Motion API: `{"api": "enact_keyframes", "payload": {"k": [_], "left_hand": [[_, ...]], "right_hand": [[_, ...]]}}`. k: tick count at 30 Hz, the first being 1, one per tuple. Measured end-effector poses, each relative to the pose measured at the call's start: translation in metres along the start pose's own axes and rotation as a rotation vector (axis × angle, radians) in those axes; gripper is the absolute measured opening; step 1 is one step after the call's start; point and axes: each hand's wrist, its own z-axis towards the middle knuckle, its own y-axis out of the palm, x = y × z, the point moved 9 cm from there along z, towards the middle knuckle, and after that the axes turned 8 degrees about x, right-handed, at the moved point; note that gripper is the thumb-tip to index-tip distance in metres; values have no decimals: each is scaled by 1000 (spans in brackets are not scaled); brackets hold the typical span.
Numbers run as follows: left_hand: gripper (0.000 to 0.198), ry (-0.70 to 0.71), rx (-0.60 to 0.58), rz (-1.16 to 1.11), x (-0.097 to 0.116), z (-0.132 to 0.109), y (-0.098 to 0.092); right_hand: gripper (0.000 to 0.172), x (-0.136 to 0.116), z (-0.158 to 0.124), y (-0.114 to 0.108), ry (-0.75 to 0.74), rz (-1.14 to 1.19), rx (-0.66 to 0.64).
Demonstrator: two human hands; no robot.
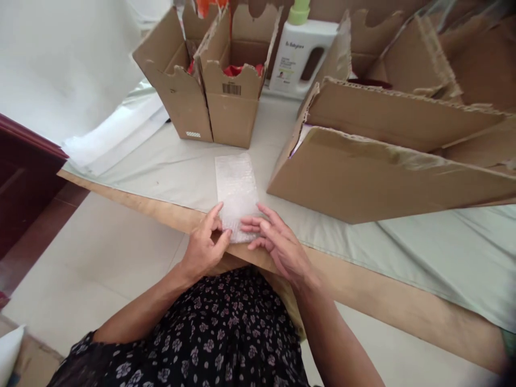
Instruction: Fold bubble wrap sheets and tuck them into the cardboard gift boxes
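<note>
The white rectangular bubble-wrap sheet [236,185] lies flat and lengthwise away from the person. Its far end rests on the pale green cloth [169,166], and its near end reaches over the bare wooden table edge [363,285].

The left hand [205,250] is at the sheet's near left corner, with thumb and forefinger [218,210] closed in a pinch on that corner. The right hand [278,244] is at the near right corner, its fingers [258,223] slightly spread and laid flat on the film, not gripping.

Just beyond the sheet's far end stand two small open brown cardboard boxes [231,105] with something red inside. Behind them, to the right, is a white plastic bottle with a green cap [300,51]. Close to the sheet's right side lies a long, low brown cardboard carton [382,172] with torn flaps.

The main risk, as I judge it, is the uneven hold. One corner is pinched and the other only pressed, so a pull from the left could skew the sheet or crease it diagonally. The film looks slick (and very light), so the flat right fingers could slide on it instead of holding it down. With the near end already at the table edge, a slip toward the person could send the sheet off onto the floor. A sweep to the right could snag it on the carton's ragged flap.
</note>
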Motion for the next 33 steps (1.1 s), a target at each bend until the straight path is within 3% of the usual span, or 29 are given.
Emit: {"api": "enact_keyframes", "payload": {"k": [3, 7, 10, 13, 16, 19, 21, 24, 29, 33], "left_hand": [[58, 106, 91, 203, 9, 2, 2], [42, 189, 75, 381, 12, 3, 3], [35, 210, 61, 445, 11, 4, 2], [35, 250, 103, 433, 16, 2, -7], [35, 371, 50, 314, 31, -10, -11], [24, 440, -34, 210, 43, -22, -12], [18, 384, -36, 143, 42, -22, -15], [15, 262, -30, 89, 32, -13, -13], [17, 177, -30, 159, 18, 5, -2], [21, 172, -7, 188, 15, 8, -2]], "right_hand": [[75, -7, -2, -5, -91, -89, 9], [45, -39, -26, -17, -538, -606, 148], [34, -41, -37, 2, -832, -1096, 72], [26, -34, -36, 18, -964, -1346, 8], [26, -39, -40, 27, -1012, -1379, -18], [25, -45, -45, 32, -918, -1330, -102], [21, -47, -43, 29, -827, -1255, -107], [19, -47, -37, 19, -759, -1132, -11], [21, -57, -54, 7, -985, -1198, 269], [22, -43, -57, 23, -1036, -1362, 69]]}}
